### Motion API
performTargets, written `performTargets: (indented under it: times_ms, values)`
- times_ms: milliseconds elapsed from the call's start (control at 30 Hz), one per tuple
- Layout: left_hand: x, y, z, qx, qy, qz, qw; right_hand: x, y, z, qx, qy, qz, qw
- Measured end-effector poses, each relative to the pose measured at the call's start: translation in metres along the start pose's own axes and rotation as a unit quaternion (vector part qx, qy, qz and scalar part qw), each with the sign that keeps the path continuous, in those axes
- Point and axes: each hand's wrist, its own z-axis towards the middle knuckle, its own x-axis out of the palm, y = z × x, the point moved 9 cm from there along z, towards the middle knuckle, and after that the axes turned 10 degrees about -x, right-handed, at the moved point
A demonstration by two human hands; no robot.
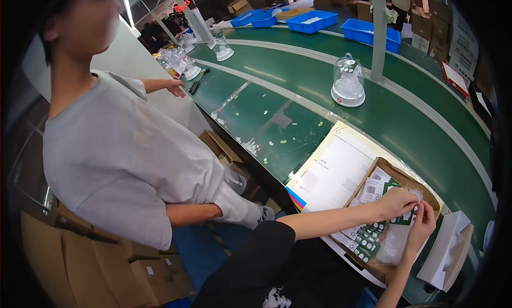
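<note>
My left hand (398,204) reaches in over a shallow cardboard box (378,165), its fingers pinched together. Close beside it, my right hand (423,227) is closed too, fingertips nearly meeting those of the left. Between them is a crumpled piece of clear plastic (415,194), its exact kind too small to make out. Inside the box lie several green-and-white printed cards (366,243). A heap of clear plastic bags (393,244) fills the box's near right part.
White printed sheets (333,166) lie under the box on the green workbench (282,132). A white open carton (445,252) stands to the right. Farther off is a clear dome on a white base (349,83). Blue trays (312,22) line the back. At left stands another person (128,153).
</note>
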Motion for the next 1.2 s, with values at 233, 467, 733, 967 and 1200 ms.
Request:
performTargets:
  times_ms: [233,467,733,967,1200]
  values:
    - [-0.005,0.001,0.003,-0.017,-0.016,-0.002,1.0,0.008,0.01,0.003,-0.008,0.031,-0.028,0.999]
    - [-0.013,-0.001,-0.002,-0.022,-0.051,-0.037,0.998,0.017,0.04,0.006,-0.102,0.04,-0.12,0.987]
    - [0.004,0.004,0.003,-0.035,0.009,-0.089,0.995,0.008,0.02,0.0,-0.068,0.05,-0.132,0.988]
    - [0.003,-0.002,0.001,-0.021,0.011,-0.08,0.996,0.01,0.034,0.0,-0.063,0.039,-0.138,0.988]
    - [0.003,-0.005,-0.002,-0.021,-0.007,-0.08,0.997,0.009,0.033,-0.001,-0.06,0.036,-0.159,0.985]
